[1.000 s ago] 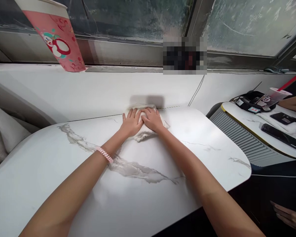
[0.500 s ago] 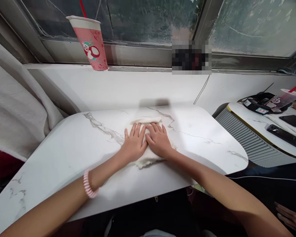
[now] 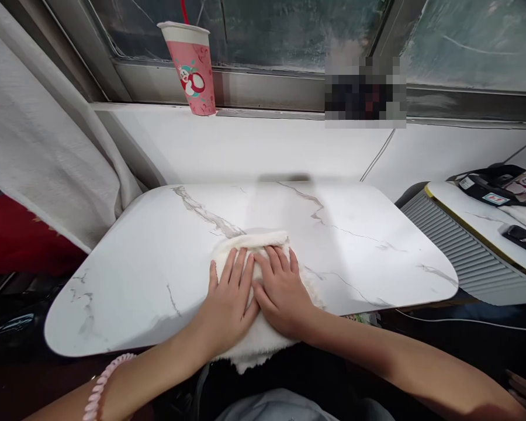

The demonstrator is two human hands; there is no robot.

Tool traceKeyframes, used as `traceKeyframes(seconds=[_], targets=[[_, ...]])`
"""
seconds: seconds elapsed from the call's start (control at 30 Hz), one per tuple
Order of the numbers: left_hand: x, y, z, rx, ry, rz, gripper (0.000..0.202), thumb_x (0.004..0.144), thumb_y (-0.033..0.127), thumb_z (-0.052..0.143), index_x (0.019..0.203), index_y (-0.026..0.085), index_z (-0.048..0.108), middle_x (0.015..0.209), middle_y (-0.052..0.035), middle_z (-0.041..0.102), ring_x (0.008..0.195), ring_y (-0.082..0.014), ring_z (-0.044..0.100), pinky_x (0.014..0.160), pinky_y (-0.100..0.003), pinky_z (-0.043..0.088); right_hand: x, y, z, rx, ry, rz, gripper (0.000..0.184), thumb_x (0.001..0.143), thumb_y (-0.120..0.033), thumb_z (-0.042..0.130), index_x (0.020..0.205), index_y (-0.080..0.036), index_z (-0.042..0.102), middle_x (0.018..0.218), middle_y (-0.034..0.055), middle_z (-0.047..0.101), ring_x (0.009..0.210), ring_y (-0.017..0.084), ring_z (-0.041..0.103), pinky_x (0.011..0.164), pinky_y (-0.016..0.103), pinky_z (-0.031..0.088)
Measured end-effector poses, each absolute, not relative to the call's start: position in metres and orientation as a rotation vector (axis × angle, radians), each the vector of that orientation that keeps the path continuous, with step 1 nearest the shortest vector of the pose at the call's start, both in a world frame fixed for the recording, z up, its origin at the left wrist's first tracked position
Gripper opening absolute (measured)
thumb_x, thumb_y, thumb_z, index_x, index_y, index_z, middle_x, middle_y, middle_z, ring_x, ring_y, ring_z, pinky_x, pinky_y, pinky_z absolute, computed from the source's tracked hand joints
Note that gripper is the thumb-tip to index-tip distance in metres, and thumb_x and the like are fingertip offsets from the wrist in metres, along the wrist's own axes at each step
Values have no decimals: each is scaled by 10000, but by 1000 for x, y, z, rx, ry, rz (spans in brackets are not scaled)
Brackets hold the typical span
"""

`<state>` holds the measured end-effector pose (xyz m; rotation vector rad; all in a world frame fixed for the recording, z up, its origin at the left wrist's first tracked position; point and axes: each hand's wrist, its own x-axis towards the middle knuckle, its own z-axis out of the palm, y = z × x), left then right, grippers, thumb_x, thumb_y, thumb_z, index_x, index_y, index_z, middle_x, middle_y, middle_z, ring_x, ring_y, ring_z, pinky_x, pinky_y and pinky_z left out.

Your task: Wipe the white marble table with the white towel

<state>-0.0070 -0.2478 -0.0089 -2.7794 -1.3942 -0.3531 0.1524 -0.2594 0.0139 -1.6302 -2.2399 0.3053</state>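
A fluffy white cloth (image 3: pixel 263 240) lies on the white marble-patterned table (image 3: pixel 131 251), its lower end hanging past the near edge. My left hand (image 3: pixel 230 298) rests flat on the cloth with fingers spread, a pink coil band on that wrist. Beside it, my right hand (image 3: pixel 283 292) also presses flat on the cloth, fingers extended and thumb near the left hand's thumb. Both palms face down, so the cloth under them is hidden.
On the window sill stands a pink paper cup (image 3: pixel 193 76) with a red straw. A grey curtain (image 3: pixel 56 117) hangs at left. To the right is a second table (image 3: pixel 477 213) holding a black headset (image 3: pixel 493 186) and a dark phone (image 3: pixel 523 240). Fingers of another person show at lower right.
Both hands have drawn the cloth towards me, from mid-table to the near edge, where it now overhangs. The view has shifted, so the cup appears further right.
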Motion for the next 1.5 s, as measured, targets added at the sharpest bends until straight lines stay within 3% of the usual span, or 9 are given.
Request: traceKeyframes(seconds=[0.33,0.63,0.93,1.13,1.33,1.5], targets=[[-39,-139,9,-2934,-1509,-93,707,959,468,209,1525,46,214,1604,-193,186,1490,-354,111,1142,-658,153,114,-165,12,-1701,-2121,359,493,957,-269,318,1414,-114,416,1501,166,371,1411,302,268,1177,567,115],[-35,-24,10,-2971,-1512,-198,657,939,463,244,1521,158,225,1605,-137,222,1491,-290,135,1162,-610,133,109,-59,7,-1788,-1976,279,438,946,-248,328,1349,-146,465,1471,141,415,1379,263,309,1171,539,127],[-39,40,2,-2939,-1479,-339,610,957,428,256,1510,169,264,1590,-121,268,1470,-284,194,1171,-579,149,103,7,3,-1748,-1907,225,364,916,-216,352,1220,-155,542,1277,129,552,1249,272,421,1138,527,180],[-46,53,1,-2979,-1418,-376,614,953,423,257,1501,147,288,1568,-123,317,1459,-273,228,1179,-545,165,96,15,2,-1833,-1911,105,370,929,-242,363,1225,-123,550,1258,169,549,1214,308,442,1114,540,197],[-51,24,2,-2888,-1542,-374,646,941,421,283,1506,108,257,1590,-155,255,1480,-289,171,1176,-583,111,98,4,6,-1721,-2132,235,452,973,-275,302,1374,-128,450,1471,163,399,1378,280,305,1161,532,124],[-69,-32,5,-2842,-1671,-369,630,944,417,264,1512,146,244,1600,-149,231,1487,-299,146,1164,-610,102,82,-39,5,-1631,-2218,237,455,980,-287,313,1390,-134,437,1505,163,366,1403,277,278,1164,536,132]])
